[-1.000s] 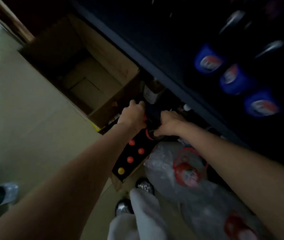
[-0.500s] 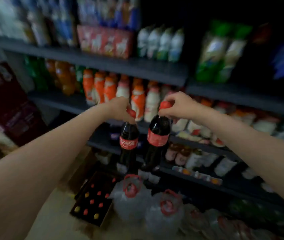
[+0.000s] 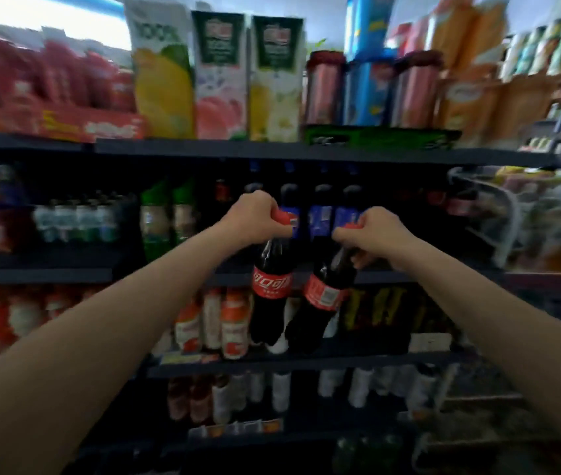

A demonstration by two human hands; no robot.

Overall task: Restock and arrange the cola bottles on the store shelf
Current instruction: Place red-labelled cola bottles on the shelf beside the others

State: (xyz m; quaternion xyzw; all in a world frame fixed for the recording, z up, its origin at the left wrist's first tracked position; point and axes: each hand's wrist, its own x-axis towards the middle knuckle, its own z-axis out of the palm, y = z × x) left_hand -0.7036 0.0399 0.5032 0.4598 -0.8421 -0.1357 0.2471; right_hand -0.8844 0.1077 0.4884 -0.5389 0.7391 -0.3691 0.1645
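Note:
Two dark cola bottles with red labels and red caps hang in front of the shelves. My left hand (image 3: 251, 217) grips the left cola bottle (image 3: 270, 296) by its cap and neck; it hangs nearly upright. My right hand (image 3: 373, 234) grips the right cola bottle (image 3: 320, 303) the same way; it tilts with its base to the left, close beside the other. Behind them, a dark shelf (image 3: 392, 277) holds blue-labelled cola bottles (image 3: 320, 214) in a row.
Juice cartons (image 3: 219, 77) stand on the top shelf (image 3: 203, 147). Green bottles (image 3: 156, 217) stand left of the blue-labelled ones. Orange and white bottles (image 3: 224, 323) fill the shelf below. A wire rack (image 3: 498, 221) juts out at the right.
Both hands lifted a cola bottle each from the floor box up to the middle shelves. The view swung upward from the floor to the upper shelves.

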